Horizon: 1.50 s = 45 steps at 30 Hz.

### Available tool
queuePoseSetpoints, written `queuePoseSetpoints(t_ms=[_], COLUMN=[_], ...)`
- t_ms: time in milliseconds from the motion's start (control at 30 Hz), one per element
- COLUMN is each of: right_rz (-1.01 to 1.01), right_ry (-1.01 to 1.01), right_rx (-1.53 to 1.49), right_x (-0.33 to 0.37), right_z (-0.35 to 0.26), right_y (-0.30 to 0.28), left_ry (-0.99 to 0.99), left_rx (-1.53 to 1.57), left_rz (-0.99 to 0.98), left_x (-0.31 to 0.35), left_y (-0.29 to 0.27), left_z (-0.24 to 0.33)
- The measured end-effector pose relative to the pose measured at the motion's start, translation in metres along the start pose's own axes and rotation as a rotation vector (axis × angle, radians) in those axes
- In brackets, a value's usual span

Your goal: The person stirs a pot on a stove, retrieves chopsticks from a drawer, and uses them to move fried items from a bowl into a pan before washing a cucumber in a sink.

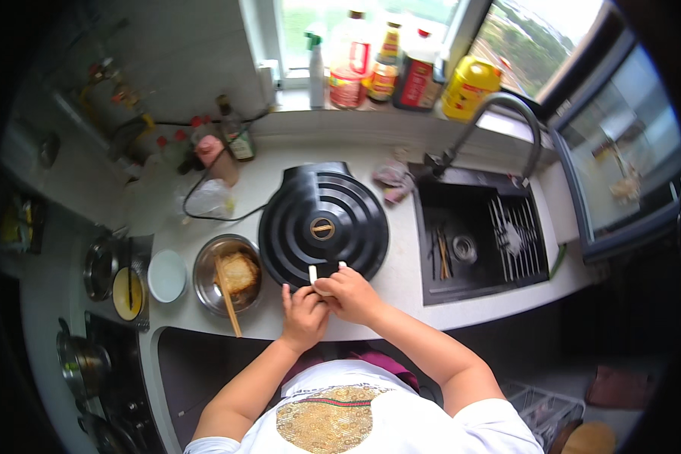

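Note:
A round black electric griddle [359, 208] with ridged rings on its lid stands on the counter in front of me, its lid down. At its front edge is a handle with two pale ends [312, 272]. My right hand [348, 295] is closed around this handle, its fingers curled. Close beside it, my left hand [304, 318] rests its fingertips against the front rim, fingers apart and holding nothing I can see. Left of the griddle, a steel bowl [203, 291] contains browned flatbread [238, 272], with wooden chopsticks [228, 299] lying across it.
A white bowl [166, 276] and a yellow-filled bowl [127, 293] stand further left. Right of the griddle are a crumpled cloth [393, 178] and a black sink [446, 204] with a tap [533, 129]. Several bottles line the windowsill. A power cord [223, 218] runs left from the griddle.

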State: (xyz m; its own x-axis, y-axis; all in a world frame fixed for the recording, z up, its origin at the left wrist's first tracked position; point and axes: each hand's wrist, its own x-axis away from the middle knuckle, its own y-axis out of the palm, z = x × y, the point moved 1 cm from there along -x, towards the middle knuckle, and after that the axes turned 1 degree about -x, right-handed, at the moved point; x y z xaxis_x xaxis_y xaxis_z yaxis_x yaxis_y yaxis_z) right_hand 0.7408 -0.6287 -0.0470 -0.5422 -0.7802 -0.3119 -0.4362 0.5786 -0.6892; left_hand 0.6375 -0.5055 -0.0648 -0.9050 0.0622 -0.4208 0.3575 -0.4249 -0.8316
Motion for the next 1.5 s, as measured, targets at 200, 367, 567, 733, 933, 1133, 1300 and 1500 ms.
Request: queuePoseSetpoints(t_ms=[200, 367, 567, 733, 933, 1133, 1300, 1500], right_rz=[0.148, 0.343, 0.469, 0.773, 0.914, 1.12, 0.959, 0.924], right_ry=[-0.074, 0.13, 0.369, 0.78, 0.976, 1.105, 1.603, 1.566], right_rx=[0.224, 0.193, 0.253, 0.086, -0.002, 0.378, 0.45, 0.335], right_x=[0.042, 0.084, 0.183, 0.296, 0.414, 0.478, 0.473, 0.504], right_z=[-0.007, -0.032, -0.021, 0.046, 0.183, 0.319, 0.379, 0.42], right_y=[0.02, 0.007, -0.046, -0.108, -0.204, -0.351, -0.421, -0.421], left_ry=[0.046, 0.15, 0.233, 0.28, 0.051, -0.579, -0.677, -0.893], left_rx=[0.067, 0.15, 0.316, 0.475, 0.75, 1.195, 1.301, 1.382], left_rz=[-0.006, -0.028, -0.074, -0.194, -0.22, -0.523, -0.473, -0.455], left_x=[0.011, 0.006, -0.018, -0.048, -0.088, -0.135, -0.174, -0.194], left_y=[0.0, 0.002, 0.031, 0.094, 0.206, 0.279, 0.302, 0.327], left_z=[0.015, 0.03, 0.1, 0.185, 0.3, 0.419, 0.465, 0.445])
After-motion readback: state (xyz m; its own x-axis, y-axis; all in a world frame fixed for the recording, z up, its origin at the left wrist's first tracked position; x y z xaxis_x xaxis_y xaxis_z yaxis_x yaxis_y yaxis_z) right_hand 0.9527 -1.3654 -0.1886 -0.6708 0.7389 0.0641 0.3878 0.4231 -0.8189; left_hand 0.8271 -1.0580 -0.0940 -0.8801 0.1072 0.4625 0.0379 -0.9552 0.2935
